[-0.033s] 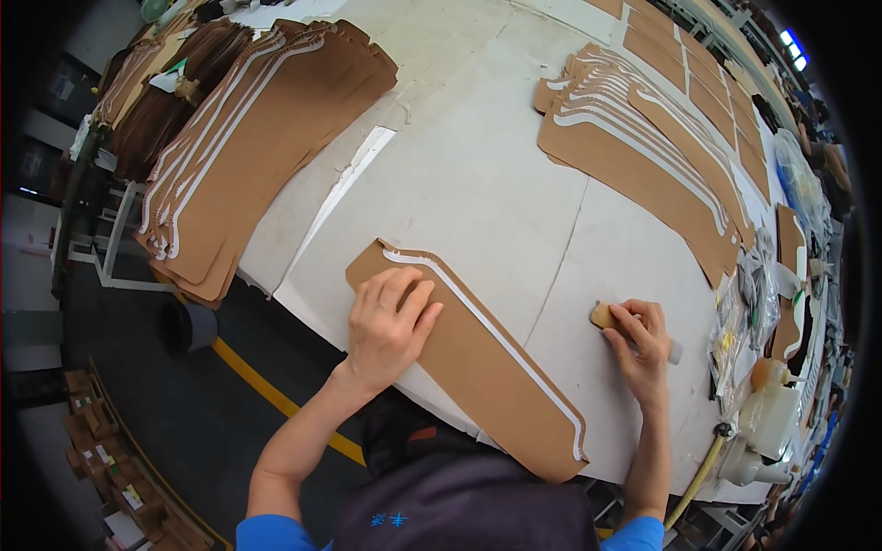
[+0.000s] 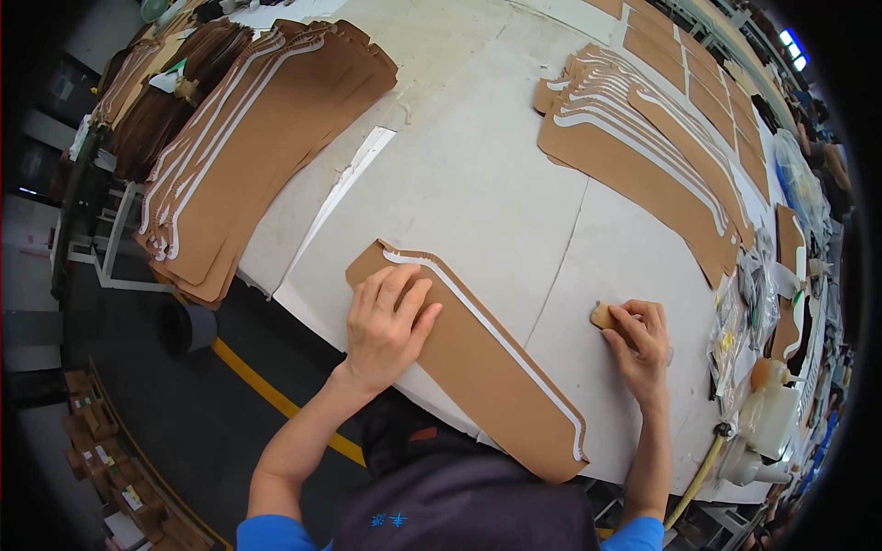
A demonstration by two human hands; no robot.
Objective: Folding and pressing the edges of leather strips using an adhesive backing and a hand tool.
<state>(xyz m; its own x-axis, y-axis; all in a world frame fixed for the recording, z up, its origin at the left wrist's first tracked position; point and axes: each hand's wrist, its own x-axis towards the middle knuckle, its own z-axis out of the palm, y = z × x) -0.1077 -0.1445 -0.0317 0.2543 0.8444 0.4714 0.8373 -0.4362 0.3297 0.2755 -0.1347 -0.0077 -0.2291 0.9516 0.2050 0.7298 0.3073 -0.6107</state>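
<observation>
Here, the left hand (image 2: 386, 321) lies on a brown panel (image 2: 501, 372), its fingers spread slightly and loosely curved, gripping nothing. The panel runs from under that hand toward the person's body, a white strip (image 2: 496, 340) along its far edge. Right of the panel and apart from it, the right hand (image 2: 641, 349) pinches a small tan block (image 2: 602, 315) between thumb and fingers, above or on the pale surface (image 2: 459, 174). Beyond the left hand, leftward, sits a stack of similar panels (image 2: 266, 156); beyond the right hand, a fanned pile (image 2: 625, 170).
</observation>
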